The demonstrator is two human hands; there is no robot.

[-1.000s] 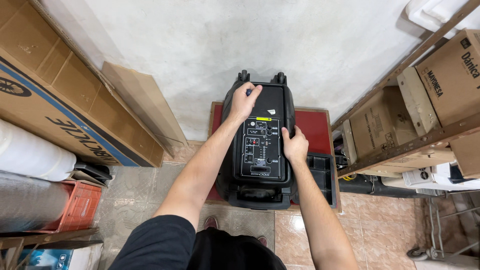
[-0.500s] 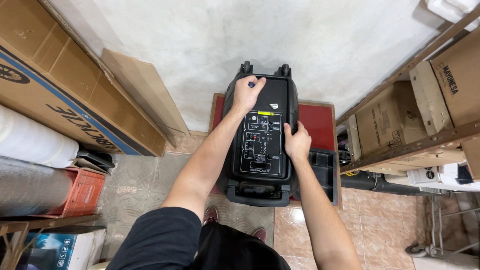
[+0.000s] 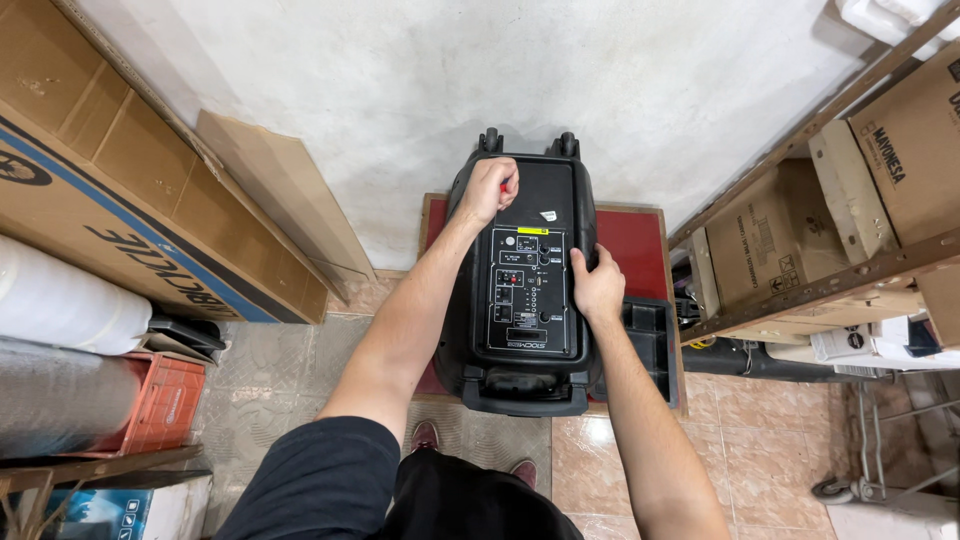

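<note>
I am looking down at a big black speaker [image 3: 527,290]. It lies on its back on a low red table [image 3: 630,240] that stands against the white wall [image 3: 450,90]. The speaker has a panel of small knobs and buttons [image 3: 530,295] facing up at me.

My left hand [image 3: 487,190] is closed in a fist at the top left corner of the speaker. It holds a small thing with a bit of red showing. I cannot tell what the thing is. My right hand [image 3: 598,288] rests on the right side of the speaker, next to the panel. Its fingers are bent and press on the edge. It holds nothing.

Just beside the speaker, on the right, is a smaller black box [image 3: 650,345] on the same table.

Further right is a wooden shelf [image 3: 800,290]. It holds brown cardboard boxes [image 3: 770,235]. They are shut, so I cannot see inside them.

On the left a flat piece of cardboard [image 3: 280,195] leans on the wall. Next to it is a long cardboard box with a blue stripe [image 3: 120,200]. Below that lie a white roll [image 3: 60,300] and a grey roll [image 3: 55,400]. The grey roll touches an orange plastic crate [image 3: 165,400]. I cannot see into the crate.
</note>
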